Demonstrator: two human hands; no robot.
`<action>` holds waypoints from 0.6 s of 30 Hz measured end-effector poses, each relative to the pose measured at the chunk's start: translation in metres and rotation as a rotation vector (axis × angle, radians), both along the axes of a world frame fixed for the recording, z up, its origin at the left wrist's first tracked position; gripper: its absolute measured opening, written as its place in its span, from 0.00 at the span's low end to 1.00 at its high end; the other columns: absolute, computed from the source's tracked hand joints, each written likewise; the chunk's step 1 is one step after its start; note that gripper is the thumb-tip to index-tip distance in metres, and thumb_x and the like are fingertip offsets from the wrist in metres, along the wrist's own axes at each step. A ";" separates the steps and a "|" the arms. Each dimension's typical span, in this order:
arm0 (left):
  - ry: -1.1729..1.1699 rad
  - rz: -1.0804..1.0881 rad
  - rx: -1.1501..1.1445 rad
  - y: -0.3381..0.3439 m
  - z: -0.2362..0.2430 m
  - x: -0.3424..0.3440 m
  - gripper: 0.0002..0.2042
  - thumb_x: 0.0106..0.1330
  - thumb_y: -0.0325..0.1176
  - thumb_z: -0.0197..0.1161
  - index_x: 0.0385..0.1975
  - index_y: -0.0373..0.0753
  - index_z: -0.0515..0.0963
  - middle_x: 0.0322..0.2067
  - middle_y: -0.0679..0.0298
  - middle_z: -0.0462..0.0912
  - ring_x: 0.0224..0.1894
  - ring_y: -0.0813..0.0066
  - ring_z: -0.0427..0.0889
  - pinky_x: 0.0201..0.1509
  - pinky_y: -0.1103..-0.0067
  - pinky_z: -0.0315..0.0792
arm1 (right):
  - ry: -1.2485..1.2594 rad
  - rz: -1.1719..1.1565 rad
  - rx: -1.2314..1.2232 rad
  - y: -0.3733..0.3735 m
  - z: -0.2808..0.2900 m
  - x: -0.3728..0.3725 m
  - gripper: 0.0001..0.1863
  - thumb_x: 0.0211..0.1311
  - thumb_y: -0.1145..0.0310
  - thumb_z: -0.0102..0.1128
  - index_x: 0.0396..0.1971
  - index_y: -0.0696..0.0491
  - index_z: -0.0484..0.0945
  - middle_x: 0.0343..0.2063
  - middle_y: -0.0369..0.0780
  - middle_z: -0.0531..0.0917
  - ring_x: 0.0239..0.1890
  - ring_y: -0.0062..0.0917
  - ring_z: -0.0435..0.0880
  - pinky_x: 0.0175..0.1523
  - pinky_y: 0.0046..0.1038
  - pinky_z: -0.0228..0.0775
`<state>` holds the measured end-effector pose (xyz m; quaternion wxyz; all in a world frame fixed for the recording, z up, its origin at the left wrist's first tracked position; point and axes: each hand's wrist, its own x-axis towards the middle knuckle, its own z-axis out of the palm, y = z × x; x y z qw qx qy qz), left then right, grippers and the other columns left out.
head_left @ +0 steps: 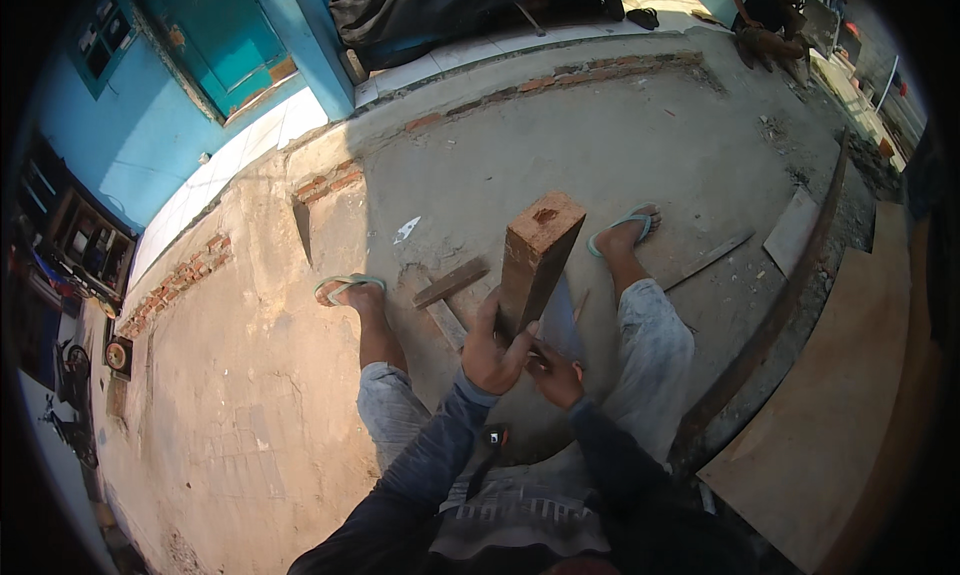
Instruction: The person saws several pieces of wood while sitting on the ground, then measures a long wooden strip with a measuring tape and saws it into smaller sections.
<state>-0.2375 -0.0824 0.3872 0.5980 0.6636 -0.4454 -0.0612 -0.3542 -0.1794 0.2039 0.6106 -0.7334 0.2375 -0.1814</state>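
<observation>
A thick, dark brown length of timber (537, 260) stands tilted up in front of me, its paler end face marked by a dark hollow. My left hand (495, 355) is wrapped round its lower part, thumb along the side. Close beside it, my right hand (556, 372) is closed near the timber's lower end; what its fingers hold is hidden. A pale bluish flat piece (563, 315) shows behind the timber, just above my right hand, and I cannot tell what it is. On the ground between my feet lie a short brown wood offcut (450, 282) and a lighter strip (446, 325).
To the right are a plywood sheet (825, 395), a long curved-looking dark edge (770, 345) and a thin board (708, 260). A low brick line (570, 78) crosses the concrete ahead. Another person (768, 20) sits far right. A dark cover (450, 15) drapes something at the back.
</observation>
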 end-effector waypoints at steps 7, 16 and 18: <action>0.456 0.144 -0.252 0.086 -0.005 0.042 0.34 0.59 0.32 0.78 0.64 0.32 0.68 0.53 0.49 0.80 0.52 0.57 0.84 0.57 0.67 0.80 | 0.436 0.122 0.010 -0.005 -0.029 0.036 0.31 0.73 0.55 0.63 0.68 0.58 0.74 0.60 0.48 0.85 0.58 0.34 0.86 0.64 0.32 0.76; 0.540 0.253 -0.412 0.135 -0.037 0.097 0.32 0.57 0.42 0.78 0.58 0.37 0.72 0.39 0.56 0.80 0.44 0.58 0.81 0.55 0.59 0.78 | 0.546 0.261 -0.562 -0.064 -0.106 0.219 0.38 0.66 0.67 0.63 0.76 0.51 0.62 0.74 0.47 0.65 0.76 0.42 0.64 0.75 0.40 0.66; 0.511 0.291 -0.426 0.134 -0.035 0.101 0.32 0.59 0.44 0.78 0.59 0.38 0.71 0.39 0.56 0.80 0.45 0.58 0.81 0.55 0.59 0.77 | 0.554 0.303 -0.709 -0.077 -0.125 0.268 0.39 0.66 0.70 0.62 0.77 0.48 0.60 0.76 0.44 0.63 0.78 0.41 0.60 0.76 0.42 0.65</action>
